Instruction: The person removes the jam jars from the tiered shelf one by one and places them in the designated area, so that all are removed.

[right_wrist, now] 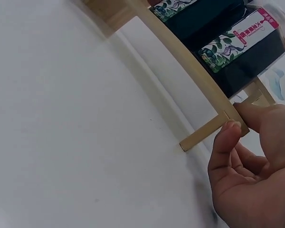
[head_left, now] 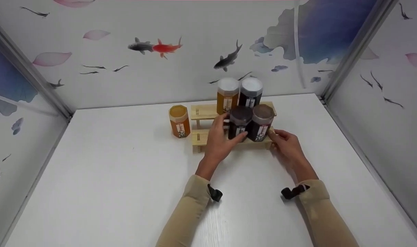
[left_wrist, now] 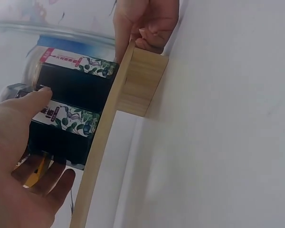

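A dark jar [head_left: 238, 132] stands on the lower tier of a two-step wooden rack [head_left: 203, 138], and my left hand [head_left: 219, 141] grips it, thumb across the front and fingers behind. Right beside it is a second dark jar [head_left: 260, 127] with a red-and-white label. My right hand [head_left: 289, 145] pinches the right end of the lower shelf; in the right wrist view its thumb and fingers close round the shelf's corner [right_wrist: 237, 121]. On the upper tier stand an amber jar [head_left: 227, 97] and another dark jar [head_left: 251, 92], both with pale lids.
Left of the rack, an orange jar [head_left: 179, 122] with a yellowish lid sits on the white table [head_left: 126, 178]. Behind the table rises a printed wall panel [head_left: 191, 75] with fish drawings; side panels flank it.
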A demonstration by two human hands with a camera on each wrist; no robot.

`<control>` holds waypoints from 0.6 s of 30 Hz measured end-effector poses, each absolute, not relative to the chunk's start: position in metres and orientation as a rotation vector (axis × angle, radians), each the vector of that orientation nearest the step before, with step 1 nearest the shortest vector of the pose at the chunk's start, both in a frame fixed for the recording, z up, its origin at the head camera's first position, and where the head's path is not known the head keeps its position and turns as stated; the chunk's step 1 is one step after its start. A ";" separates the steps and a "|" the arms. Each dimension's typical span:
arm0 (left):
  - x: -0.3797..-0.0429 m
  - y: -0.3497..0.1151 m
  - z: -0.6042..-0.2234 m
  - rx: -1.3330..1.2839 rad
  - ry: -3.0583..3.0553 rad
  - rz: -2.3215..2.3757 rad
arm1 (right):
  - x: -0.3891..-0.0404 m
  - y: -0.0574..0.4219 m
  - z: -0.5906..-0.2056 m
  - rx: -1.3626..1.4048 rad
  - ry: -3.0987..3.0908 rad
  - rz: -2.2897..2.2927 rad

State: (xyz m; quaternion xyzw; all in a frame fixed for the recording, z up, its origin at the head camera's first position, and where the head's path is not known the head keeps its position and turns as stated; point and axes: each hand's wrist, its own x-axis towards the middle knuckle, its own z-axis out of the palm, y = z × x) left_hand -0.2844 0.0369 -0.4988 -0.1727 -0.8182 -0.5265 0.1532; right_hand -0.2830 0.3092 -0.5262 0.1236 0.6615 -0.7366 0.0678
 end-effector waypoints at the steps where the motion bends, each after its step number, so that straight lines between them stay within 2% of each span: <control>1: -0.284 0.038 -0.500 -0.487 -2.349 -1.508 | -0.283 0.309 -0.526 0.376 2.000 -2.216; 18: -0.277 0.042 -0.507 -0.408 -2.346 -1.275 | -0.286 0.307 -0.528 0.259 2.205 -2.137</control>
